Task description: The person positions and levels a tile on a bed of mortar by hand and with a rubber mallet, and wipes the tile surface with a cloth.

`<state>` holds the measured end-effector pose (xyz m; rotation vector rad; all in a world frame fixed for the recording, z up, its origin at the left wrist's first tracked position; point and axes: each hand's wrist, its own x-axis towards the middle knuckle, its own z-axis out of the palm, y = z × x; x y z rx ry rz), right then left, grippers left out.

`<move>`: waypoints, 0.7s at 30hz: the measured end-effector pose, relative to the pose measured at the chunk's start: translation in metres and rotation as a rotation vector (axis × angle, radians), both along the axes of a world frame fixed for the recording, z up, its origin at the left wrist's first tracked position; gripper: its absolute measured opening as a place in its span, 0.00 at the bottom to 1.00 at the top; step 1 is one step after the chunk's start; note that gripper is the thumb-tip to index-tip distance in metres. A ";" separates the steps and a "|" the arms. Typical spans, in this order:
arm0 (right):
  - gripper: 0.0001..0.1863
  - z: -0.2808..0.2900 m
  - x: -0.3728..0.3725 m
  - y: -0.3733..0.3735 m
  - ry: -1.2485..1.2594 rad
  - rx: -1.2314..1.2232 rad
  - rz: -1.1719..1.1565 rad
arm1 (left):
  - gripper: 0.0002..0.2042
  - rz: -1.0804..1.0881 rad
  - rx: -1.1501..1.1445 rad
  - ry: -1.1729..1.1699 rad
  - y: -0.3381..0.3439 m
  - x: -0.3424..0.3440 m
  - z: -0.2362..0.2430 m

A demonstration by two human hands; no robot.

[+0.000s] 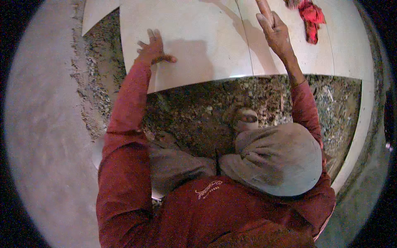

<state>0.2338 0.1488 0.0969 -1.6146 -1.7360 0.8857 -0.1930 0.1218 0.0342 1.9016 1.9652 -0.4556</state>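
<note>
Large cream floor tiles (pixel 223 47) lie side by side across the upper part of the head view, with thin joints between them. My left hand (pixel 153 49) rests on the left tile near its left edge, fingers spread and nothing in it. Over the tiles to the right, my right hand (pixel 275 35) is closed round a wooden handle (pixel 263 6). The handle runs out of the upper edge of the picture, so the tool's head is out of sight. Both hands cast shadows on the tiles.
Rough soil and gravel (pixel 194 107) lie between the tiles and my bent legs. A crumpled red item (pixel 312 18) sits on the tiles at far right. Another pale tile piece (pixel 97 12) is at upper left. Grey concrete (pixel 45 124) runs down the left; a pale edge strip (pixel 359 153) runs down the right.
</note>
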 end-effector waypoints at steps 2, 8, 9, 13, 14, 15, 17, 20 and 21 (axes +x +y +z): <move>0.34 -0.016 0.024 -0.005 -0.100 0.061 0.084 | 0.77 -0.026 0.061 -0.023 0.008 -0.005 -0.010; 0.35 -0.025 0.029 0.038 -0.162 0.156 0.180 | 0.75 -0.104 0.066 0.012 0.008 -0.019 -0.026; 0.36 0.008 0.023 0.035 -0.215 0.037 0.147 | 0.75 -0.115 0.079 -0.013 0.005 -0.018 -0.024; 0.33 -0.043 0.022 0.025 -0.236 0.212 0.049 | 0.77 -0.114 0.013 -0.003 0.011 -0.005 -0.010; 0.32 -0.044 0.020 0.024 -0.280 0.124 0.075 | 0.78 -0.138 0.007 0.002 0.006 -0.007 -0.013; 0.32 -0.041 0.018 0.034 -0.321 0.051 0.093 | 0.79 -0.167 0.017 0.010 0.015 -0.008 -0.008; 0.29 -0.021 0.004 0.054 -0.291 0.017 0.108 | 0.80 -0.174 -0.032 0.136 0.008 -0.003 0.000; 0.26 -0.018 -0.019 0.050 -0.273 0.259 0.055 | 0.80 -0.092 -0.039 0.024 0.011 -0.006 -0.005; 0.25 -0.028 -0.025 0.047 -0.212 0.270 0.035 | 0.79 -0.158 -0.007 0.035 0.015 -0.003 -0.010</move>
